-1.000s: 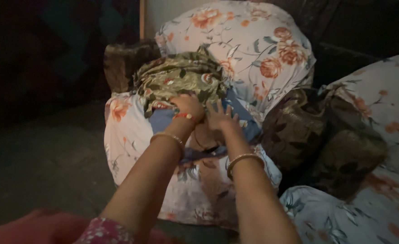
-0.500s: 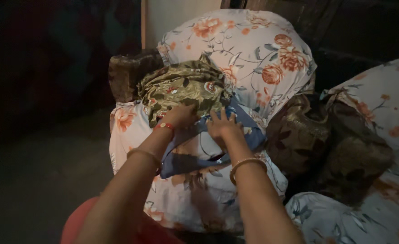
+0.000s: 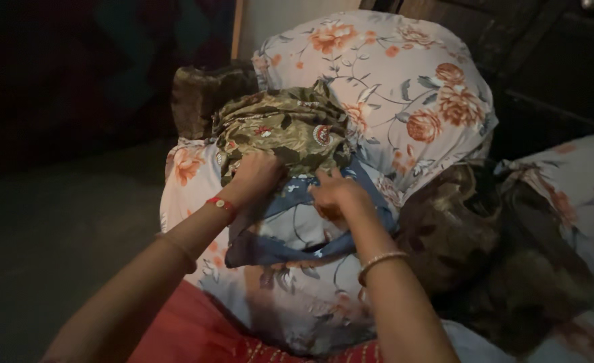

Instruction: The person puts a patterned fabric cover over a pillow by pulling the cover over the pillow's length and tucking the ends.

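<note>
Fingers of your left hand [image 3: 258, 176] are curled onto the lower edge of the olive patterned cloth [image 3: 280, 128]. Your right hand [image 3: 337, 195] is bent and presses on the blue-edged cloth [image 3: 290, 225] (whether it pinches, you cannot tell). This cloth lies at 6 o'clock of both hands, on the floral pillow [image 3: 189, 181]; dark open room is at 9 o'clock.

packages: none | labels: none | signs: none | screens: none | view: only dim cloth and cushions
</note>
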